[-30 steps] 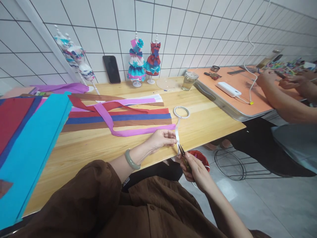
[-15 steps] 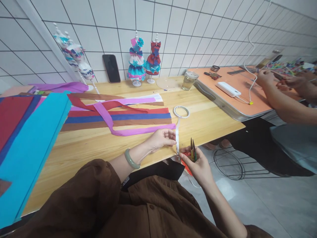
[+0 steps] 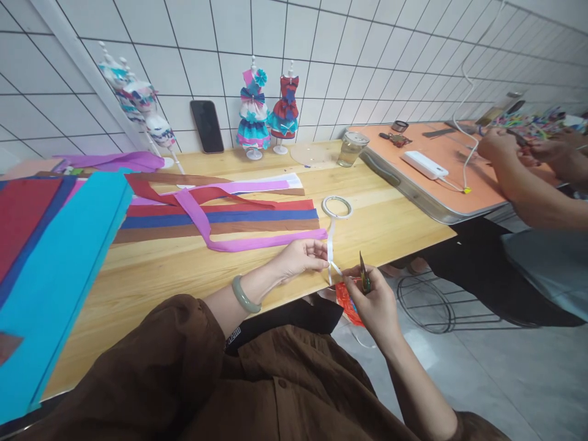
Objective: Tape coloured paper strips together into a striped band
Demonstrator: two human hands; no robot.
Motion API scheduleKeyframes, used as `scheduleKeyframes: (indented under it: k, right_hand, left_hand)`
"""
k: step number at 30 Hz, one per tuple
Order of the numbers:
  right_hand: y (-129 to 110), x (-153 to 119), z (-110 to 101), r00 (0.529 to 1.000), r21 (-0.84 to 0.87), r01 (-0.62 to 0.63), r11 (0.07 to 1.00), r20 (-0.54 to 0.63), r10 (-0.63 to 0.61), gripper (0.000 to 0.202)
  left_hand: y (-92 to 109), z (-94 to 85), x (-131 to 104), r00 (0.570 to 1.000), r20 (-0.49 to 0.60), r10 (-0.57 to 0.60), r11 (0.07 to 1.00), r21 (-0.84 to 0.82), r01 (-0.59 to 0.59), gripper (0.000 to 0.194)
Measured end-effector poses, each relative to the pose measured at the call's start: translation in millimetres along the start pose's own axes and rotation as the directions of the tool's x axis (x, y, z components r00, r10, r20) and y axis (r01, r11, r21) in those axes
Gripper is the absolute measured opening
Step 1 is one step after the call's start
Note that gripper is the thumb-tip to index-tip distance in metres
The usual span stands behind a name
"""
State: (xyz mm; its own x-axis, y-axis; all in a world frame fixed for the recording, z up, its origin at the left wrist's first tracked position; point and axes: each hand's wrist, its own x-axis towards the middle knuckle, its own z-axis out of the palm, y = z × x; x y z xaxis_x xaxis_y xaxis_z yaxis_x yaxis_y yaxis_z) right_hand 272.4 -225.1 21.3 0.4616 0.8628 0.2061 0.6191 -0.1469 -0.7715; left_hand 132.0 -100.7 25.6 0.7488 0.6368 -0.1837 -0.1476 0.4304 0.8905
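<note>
My left hand (image 3: 299,257), with a green bangle at its wrist, pinches a strip of white tape (image 3: 330,246) near the table's front edge. The strip runs back to a tape roll (image 3: 337,217) lying on the table, and its low end is split into two tails. Between thumb and finger, my right hand (image 3: 375,306) grips the right tail, drawn aside. Small pointed scissors (image 3: 365,280) are tucked in that same hand, tips up. Next to my left fingers lies the end of a purple crepe-paper strip (image 3: 261,244).
Red, blue and brown paper strips (image 3: 220,217) cover the table's left, beside a turquoise stack (image 3: 68,275). Dressed mini mannequins (image 3: 252,119), a phone (image 3: 206,127) and a glass (image 3: 353,150) stand behind. At right, another person's hands (image 3: 498,147) work over an orange table (image 3: 427,190).
My right hand has moved slightly right and up, pulling one thin tail away from the tape's end. The scissors tilt more to the left. My left hand has stayed nearly still.
</note>
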Motion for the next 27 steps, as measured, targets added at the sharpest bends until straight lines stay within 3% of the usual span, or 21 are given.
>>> scheduleKeyframes:
  k: [3,8,13,16,19,23,27]
  right_hand:
    - [5,3,0,1.0,0.03,-0.008,1.0,0.008,0.008,0.019]
    - [15,12,9,0.992,0.352,-0.11,0.93,0.102,0.079,0.027]
    - [21,19,9,0.943,0.649,-0.33,0.685,0.189,0.275,0.043]
    - [20,20,2,0.901,0.724,-0.424,0.544,0.276,0.335,0.05]
    - [17,20,-5,0.869,0.741,-0.484,0.465,0.342,0.358,0.049]
    - [17,19,-12,0.865,0.744,-0.484,0.46,0.33,0.377,0.044]
    - [17,11,-17,0.911,0.727,-0.394,0.562,0.226,0.345,0.042]
  left_hand:
    - [0,-0.1,1,1.0,0.004,0.011,1.0,0.001,-0.011,0.034]
    - [-1,-1.0,1,1.0,-0.016,0.008,1.0,0.003,-0.008,0.034]
    - [-2,-1.3,1,0.999,-0.05,0.018,1.0,-0.001,-0.018,0.031]
    - [-4,-1.7,3,0.998,-0.05,0.035,0.999,0.022,-0.034,0.03]
    - [-7,-2.9,5,0.997,-0.044,0.064,0.997,0.039,-0.062,0.029]
    - [-10,-4.7,7,0.994,-0.064,0.089,0.995,0.039,-0.086,0.031]
    - [-10,-5.3,7,0.994,-0.06,0.086,0.996,0.035,-0.084,0.031]
